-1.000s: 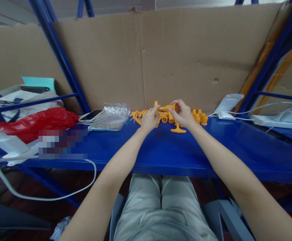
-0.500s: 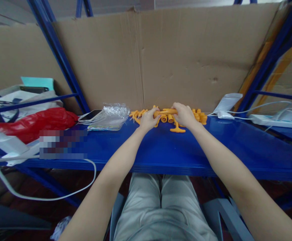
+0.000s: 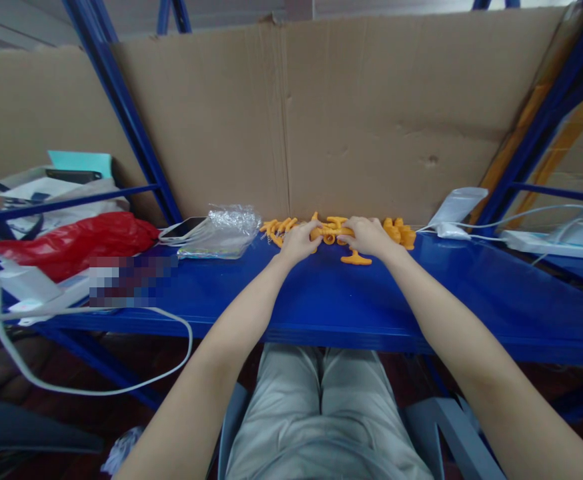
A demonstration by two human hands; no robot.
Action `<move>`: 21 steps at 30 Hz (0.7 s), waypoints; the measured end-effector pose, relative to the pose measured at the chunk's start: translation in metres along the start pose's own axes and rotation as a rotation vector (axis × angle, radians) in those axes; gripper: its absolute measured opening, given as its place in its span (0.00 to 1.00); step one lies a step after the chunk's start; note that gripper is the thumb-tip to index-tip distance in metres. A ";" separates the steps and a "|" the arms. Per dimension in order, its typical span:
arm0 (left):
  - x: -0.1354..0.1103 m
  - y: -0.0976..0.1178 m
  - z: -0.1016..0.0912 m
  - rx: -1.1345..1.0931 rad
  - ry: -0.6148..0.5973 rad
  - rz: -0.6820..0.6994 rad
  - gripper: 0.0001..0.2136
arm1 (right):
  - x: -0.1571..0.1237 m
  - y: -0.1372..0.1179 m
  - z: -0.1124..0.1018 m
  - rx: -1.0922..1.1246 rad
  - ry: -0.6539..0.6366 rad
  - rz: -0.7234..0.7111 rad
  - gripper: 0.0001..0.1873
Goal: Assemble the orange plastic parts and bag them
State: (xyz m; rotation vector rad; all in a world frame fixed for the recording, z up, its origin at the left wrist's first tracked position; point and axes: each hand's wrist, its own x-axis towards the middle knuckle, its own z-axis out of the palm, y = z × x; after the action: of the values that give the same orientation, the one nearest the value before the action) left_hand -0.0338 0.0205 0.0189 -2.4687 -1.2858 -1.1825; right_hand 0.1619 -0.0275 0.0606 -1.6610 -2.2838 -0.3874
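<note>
My left hand (image 3: 299,243) is closed around the left end of a yellow-orange plastic rod-like part (image 3: 339,231). The fingers of my right hand (image 3: 369,237) curl over its other end; the hands hide much of its shape. A round yellow cap (image 3: 328,239) shows just below the part, between the hands. Close under my right hand lies a T-shaped yellow handle piece (image 3: 356,259), flat on the blue shelf (image 3: 321,300). Small branching yellow pieces (image 3: 275,229) with thin chains lie left of my left hand. Several stubby yellow pieces (image 3: 400,233) are grouped beyond my right hand.
Cardboard (image 3: 211,133) walls the back. To the left are a clear plastic bag (image 3: 226,233), a phone (image 3: 189,229), a red plastic bag (image 3: 81,243) and a looping white cable (image 3: 186,347). A white power strip (image 3: 556,243) lies right, near the blue post (image 3: 536,127).
The part between my hands has come slightly lower and nearer, with both hands still on it. More yellow pieces show behind it. The view has shifted slightly.
</note>
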 end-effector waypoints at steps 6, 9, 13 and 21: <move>0.002 0.004 -0.001 -0.053 0.008 -0.021 0.10 | 0.002 0.004 0.004 -0.041 0.191 -0.039 0.13; 0.002 0.004 -0.001 -0.073 0.034 -0.016 0.10 | 0.001 0.004 0.007 -0.045 0.223 -0.017 0.15; 0.002 0.002 0.000 -0.074 0.031 -0.005 0.10 | 0.001 0.002 0.008 -0.038 0.132 0.003 0.18; 0.001 0.001 -0.001 -0.039 0.008 -0.005 0.11 | 0.000 0.000 0.007 -0.031 0.007 -0.002 0.21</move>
State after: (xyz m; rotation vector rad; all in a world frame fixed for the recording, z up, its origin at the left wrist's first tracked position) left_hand -0.0334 0.0195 0.0205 -2.4862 -1.2802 -1.2288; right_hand 0.1615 -0.0246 0.0543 -1.6694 -2.2856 -0.4309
